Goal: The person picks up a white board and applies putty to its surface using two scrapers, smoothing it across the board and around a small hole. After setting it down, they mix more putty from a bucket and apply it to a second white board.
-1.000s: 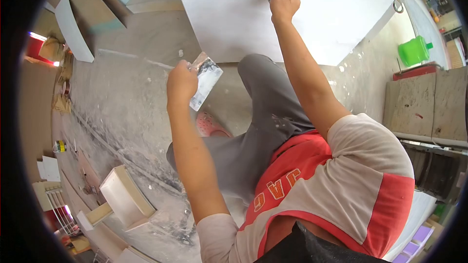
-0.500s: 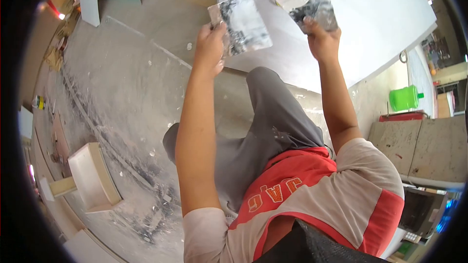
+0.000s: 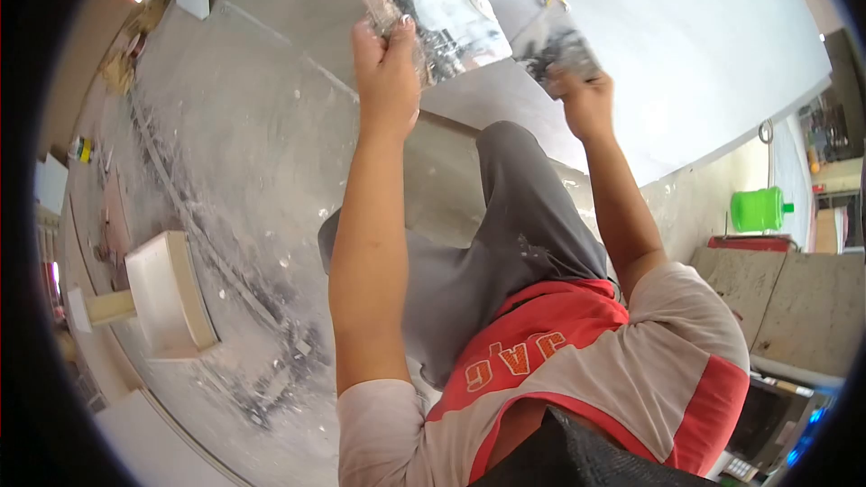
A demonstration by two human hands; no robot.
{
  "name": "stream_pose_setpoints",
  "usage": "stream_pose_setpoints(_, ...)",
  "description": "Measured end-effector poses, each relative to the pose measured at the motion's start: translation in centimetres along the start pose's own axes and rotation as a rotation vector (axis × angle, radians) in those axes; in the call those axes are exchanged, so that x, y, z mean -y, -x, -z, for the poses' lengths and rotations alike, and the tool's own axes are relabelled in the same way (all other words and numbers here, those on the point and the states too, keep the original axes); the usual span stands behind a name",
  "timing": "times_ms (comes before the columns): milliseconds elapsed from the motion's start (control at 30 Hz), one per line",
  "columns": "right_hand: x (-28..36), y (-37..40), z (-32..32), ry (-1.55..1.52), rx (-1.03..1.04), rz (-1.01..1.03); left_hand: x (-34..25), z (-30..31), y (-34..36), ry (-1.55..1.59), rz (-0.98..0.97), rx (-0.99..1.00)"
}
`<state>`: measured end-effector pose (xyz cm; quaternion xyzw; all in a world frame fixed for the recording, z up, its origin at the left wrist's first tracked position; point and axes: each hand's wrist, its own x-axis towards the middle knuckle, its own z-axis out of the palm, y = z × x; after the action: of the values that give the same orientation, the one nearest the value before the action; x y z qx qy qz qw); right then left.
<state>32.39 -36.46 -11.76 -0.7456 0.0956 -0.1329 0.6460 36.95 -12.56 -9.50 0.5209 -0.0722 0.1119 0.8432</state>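
Upside-down lettering, roughly "JAG", is seen on the red shirt [image 3: 519,356] at 6 o'clock. At 11 o'clock a smeared steel blade [image 3: 442,13] is clamped in the left hand [image 3: 386,72], fingers curled tight on its lower edge. At 12 o'clock a second blade [image 3: 555,47], just beside it, is pinched by the right hand [image 3: 586,101] over the white board [image 3: 713,54].

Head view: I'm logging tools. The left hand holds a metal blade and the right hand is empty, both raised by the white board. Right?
Not quite: the right hand is not empty, it grips a second metal blade, as the head view shows. The left hand does hold a metal blade, both raised by the white board.
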Motion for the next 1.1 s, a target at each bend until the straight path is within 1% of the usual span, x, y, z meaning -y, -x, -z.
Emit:
stream_pose_setpoints(33,0.7,-0.1,-0.4,-0.49,-0.024,-0.028,0.1,0.1,0.2,-0.154,-0.059,-0.031)
stream_pose_setpoints(100,1.8,-0.1,-0.1,-0.818,0.093,-0.12,0.3,-0.6,0.6,-0.196,-0.125,-0.017)
stream_pose_setpoints(167,1.7,-0.1,-0.7,-0.825,0.111,-0.146,0.4,-1.4,0.9,-0.217,-0.18,-0.005)
stream_pose_setpoints(200,1.7,-0.1,-1.3,-0.825,0.124,-0.157,0.5,-1.6,1.1,-0.301,-0.225,0.027)
stream_pose_setpoints(267,2.3,-0.1,-2.3,-0.822,0.066,-0.16,1.0,-1.9,1.3,-0.463,-0.319,0.087)
stream_pose_setpoints(333,2.6,-0.3,-2.8,-0.833,0.015,-0.136,1.1,-2.0,1.7,-0.565,-0.179,0.193)
stream_pose_setpoints(367,2.7,-0.8,-2.6,-0.858,0.027,-0.11,1.1,-2.1,1.9,-0.615,-0.108,0.242)
stream_pose_setpoints(400,2.9,-1.4,-2.3,-0.881,0.042,-0.086,0.5,-2.3,2.3,-0.741,-0.011,0.301)
stream_pose_setpoints(433,3.0,-2.1,-2.1,-0.906,0.057,-0.064,0.7,-2.5,2.4,-0.78,-0.024,0.34)
stream_pose_setpoints(467,3.0,-3.1,-1.4,-0.922,0.009,-0.027,1.0,-2.5,2.6,-0.82,-0.037,0.381)
stream_pose_setpoints(500,2.9,-4.4,-0.5,-0.899,-0.014,0.057,1.3,-2.5,2.6,-0.861,-0.052,0.42)
stream_pose_setpoints(567,5.2,-5.2,-0.2,-0.514,-0.3,0.227,1.8,-2.1,2.4,-0.932,-0.083,0.371)
stream_pose_setpoints(600,5.1,-6.2,0.2,-0.319,-0.343,0.264,1.9,-1.8,2.2,-0.971,-0.097,0.347)
stream_pose_setpoints(667,4.6,-9.0,1.1,0.074,-0.425,0.333,1.2,-1.3,1.4,-1.043,-0.038,0.327)
stream_pose_setpoints(700,5.0,-9.5,1.0,0.242,-0.457,0.344,0.9,-1.2,1.2,-1.077,-0.008,0.321)
stream_pose_setpoints(767,5.8,-10.5,0.7,0.58,-0.516,0.36,0.5,-1.2,0.9,-1.067,-0.008,0.329)
stream_pose_setpoints(800,5.7,-11.2,0.4,0.654,-0.541,0.394,0.4,-1.2,0.8,-1.063,-0.008,0.332)
stream_pose_setpoints(900,5.0,-13.3,-1.0,1.042,-0.54,0.548,0.8,-0.9,0.8,-1.082,-0.09,0.355)
stream_pose_setpoints(933,4.3,-14.4,-2.1,0.886,-0.688,0.51,0.7,-0.8,0.9,-1.075,-0.083,0.361)
stream_pose_setpoints(967,3.8,-15.2,-2.5,0.808,-0.669,0.429,0.7,-0.8,0.9,-1.068,-0.074,0.368)
stream_pose_setpoints(1033,5.1,-14.5,-4.7,0.65,-0.635,0.261,0.3,-0.9,1.1,-1.081,-0.036,0.374)
stream_pose_setpoints(1067,4.2,-15.5,-5.2,0.723,-0.626,0.271,-0.1,-1.0,1.1,-1.101,-0.009,0.37)
stream_pose_setpoints(1100,5.1,-15.2,-6.6,0.788,-0.648,0.264,-0.2,-1.1,1.3,-1.123,0.018,0.369)
